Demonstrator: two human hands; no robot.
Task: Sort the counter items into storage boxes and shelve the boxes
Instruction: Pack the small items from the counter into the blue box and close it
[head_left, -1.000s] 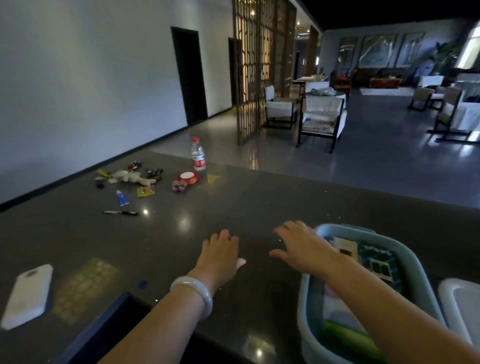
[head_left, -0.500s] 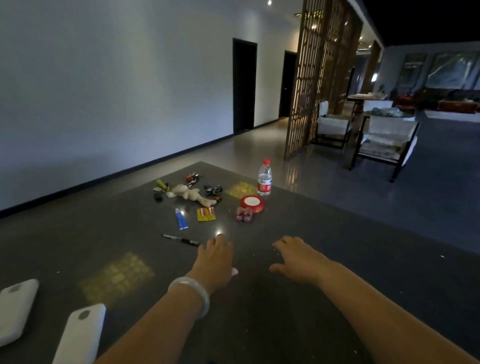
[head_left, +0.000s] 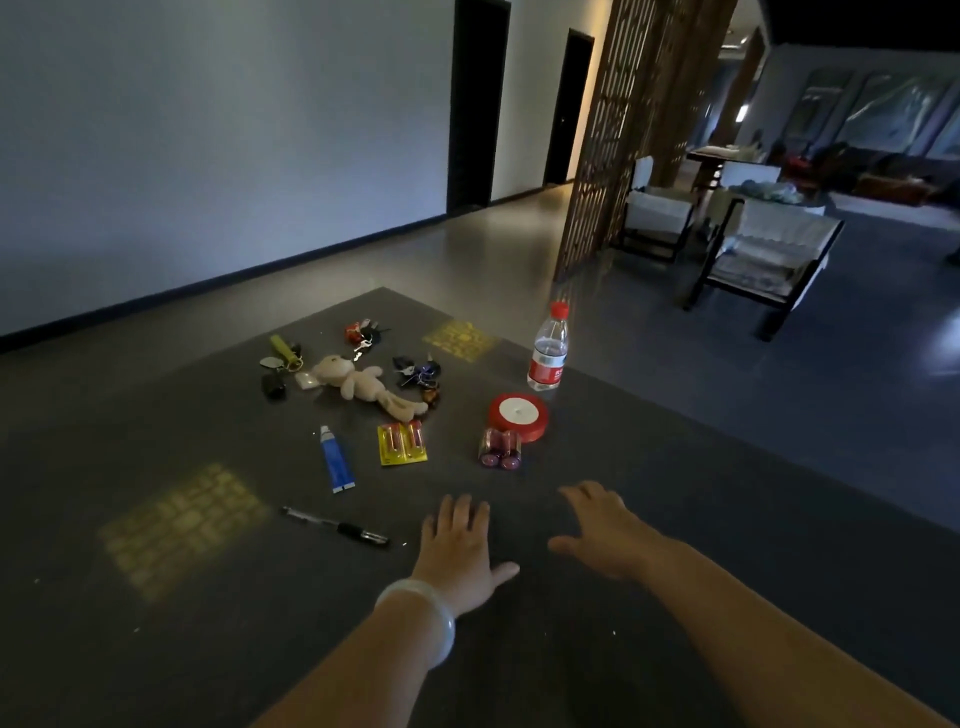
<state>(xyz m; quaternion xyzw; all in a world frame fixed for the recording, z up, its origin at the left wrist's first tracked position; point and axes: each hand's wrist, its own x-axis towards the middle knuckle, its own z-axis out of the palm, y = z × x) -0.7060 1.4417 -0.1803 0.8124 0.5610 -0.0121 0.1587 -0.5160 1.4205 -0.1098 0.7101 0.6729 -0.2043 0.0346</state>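
Now the view has swung left — the teal storage box seen a second ago is out of frame, and the loose items sit just ahead. Both hands, left hand (head_left: 460, 551) and right hand (head_left: 602, 535), hover spread and empty; purple batteries (head_left: 500, 449) just beyond, pen (head_left: 337, 527) left — pickup likely next.

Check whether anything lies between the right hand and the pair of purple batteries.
Nothing visible does. The right hand hangs open just short of the purple batteries, with only bare counter between them. The red tape roll sits behind the batteries.
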